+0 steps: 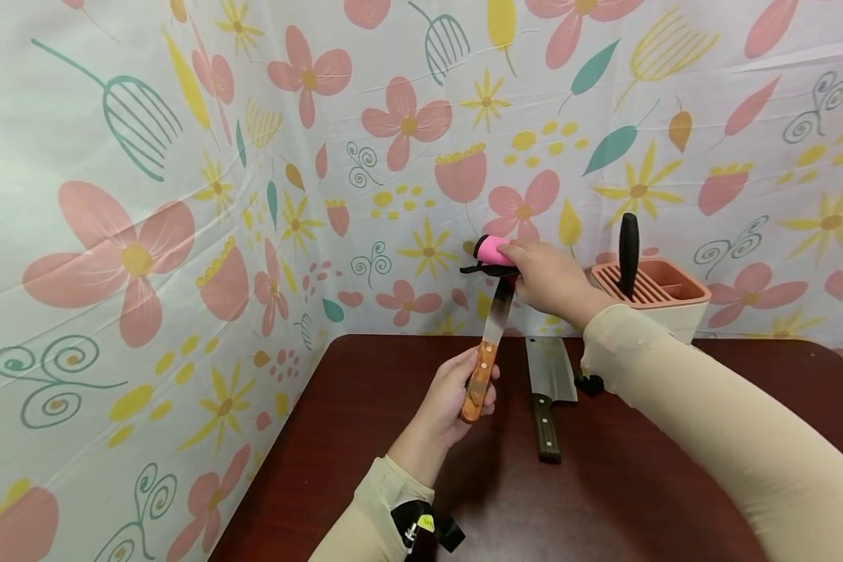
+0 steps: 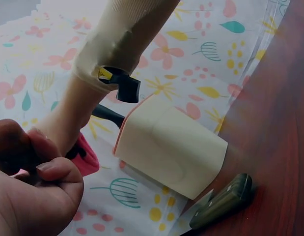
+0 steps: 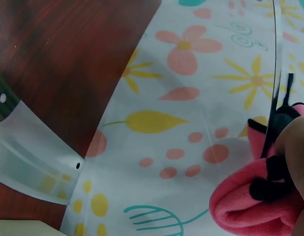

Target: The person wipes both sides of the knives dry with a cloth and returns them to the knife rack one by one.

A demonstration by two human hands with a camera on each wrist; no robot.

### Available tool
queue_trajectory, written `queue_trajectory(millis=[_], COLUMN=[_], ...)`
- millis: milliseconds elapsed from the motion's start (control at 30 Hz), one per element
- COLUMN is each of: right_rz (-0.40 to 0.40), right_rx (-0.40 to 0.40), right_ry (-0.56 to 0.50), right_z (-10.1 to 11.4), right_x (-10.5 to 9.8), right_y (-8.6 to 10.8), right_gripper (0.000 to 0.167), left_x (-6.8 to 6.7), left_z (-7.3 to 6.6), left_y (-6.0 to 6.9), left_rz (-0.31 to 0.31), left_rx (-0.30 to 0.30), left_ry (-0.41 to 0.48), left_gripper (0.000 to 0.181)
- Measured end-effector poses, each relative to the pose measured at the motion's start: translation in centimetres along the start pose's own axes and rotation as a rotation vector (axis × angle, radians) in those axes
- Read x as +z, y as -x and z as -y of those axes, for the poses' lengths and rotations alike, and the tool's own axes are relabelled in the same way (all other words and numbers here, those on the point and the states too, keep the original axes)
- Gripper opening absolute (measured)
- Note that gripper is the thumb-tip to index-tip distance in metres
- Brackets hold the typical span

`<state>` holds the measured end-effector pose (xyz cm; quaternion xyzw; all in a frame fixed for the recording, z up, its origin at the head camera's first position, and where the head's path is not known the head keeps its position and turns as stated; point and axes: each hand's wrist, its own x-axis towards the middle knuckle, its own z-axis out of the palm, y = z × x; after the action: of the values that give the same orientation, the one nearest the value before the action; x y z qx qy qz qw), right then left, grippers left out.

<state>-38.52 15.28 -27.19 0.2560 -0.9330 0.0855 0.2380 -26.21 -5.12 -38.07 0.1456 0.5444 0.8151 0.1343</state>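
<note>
In the head view my left hand [image 1: 444, 396] grips the wooden handle of a knife [image 1: 480, 378], its blade pointing up and away. My right hand [image 1: 553, 282] holds a pink and black plush cloth [image 1: 493, 250] at the blade's far end, where the tip is hidden. The right wrist view shows the folded pink cloth [image 3: 250, 199] against the thin edge of the blade [image 3: 277, 64]. On the table below lies a cleaver [image 1: 552, 371] with a dark wooden handle, touched by neither hand.
A cream knife block [image 1: 674, 324] with an orange slotted top stands at the back right, a black-handled tool [image 1: 628, 254] upright in it. The dark red table [image 1: 365, 437] meets a flower-patterned sheet [image 1: 407, 195] behind and at the left.
</note>
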Motion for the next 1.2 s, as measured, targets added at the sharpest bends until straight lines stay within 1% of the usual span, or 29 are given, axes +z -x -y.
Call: queue_trajectory(millis=[133,367,467,633,733,867,1067,1200], right_rz=[0.005,0.005,0.021,0.069,0.088,0.090,0.122,0.134], right_rx=[-0.022,-0.103,-0.106,-0.088,-0.109,-0.147,-0.138,-0.150], right_ry=[0.011,0.004,-0.020,-0.035,-0.046,-0.064,-0.062,-0.058], right_z=[0.2,0.6,0.8,1.0,1.2,1.5,2.1,2.7], right_x=[0.2,1.0,1.2,1.4,1.7,2.0,2.3,2.3], right_y=[0.3,1.2,1.5,1.9,2.0,2.3,3.2,3.7], right_gripper=[0.064,0.059,0.058,0.058,0.058,0.059,0.061,0.063], left_x=[0.0,-0.1,-0.1,-0.3,-0.3,-0.3,-0.4,-0.5], left_z=[-0.1,-0.1,0.0,0.1,0.1,0.1,0.3,0.4], left_y=[-0.1,-0.2,-0.2,-0.3,-0.3,-0.3,-0.4,-0.4], left_rz=[0.017,0.008,0.007,0.008,0.004,-0.012,-0.037,-0.050], left_rx=[0.004,-0.005,-0.010,-0.013,-0.018,-0.024,-0.032,-0.037], left_ry=[0.009,0.009,0.010,0.017,0.021,0.023,0.032,0.038], left_gripper=[0.040,0.042,0.044,0.045,0.043,0.042,0.039,0.036])
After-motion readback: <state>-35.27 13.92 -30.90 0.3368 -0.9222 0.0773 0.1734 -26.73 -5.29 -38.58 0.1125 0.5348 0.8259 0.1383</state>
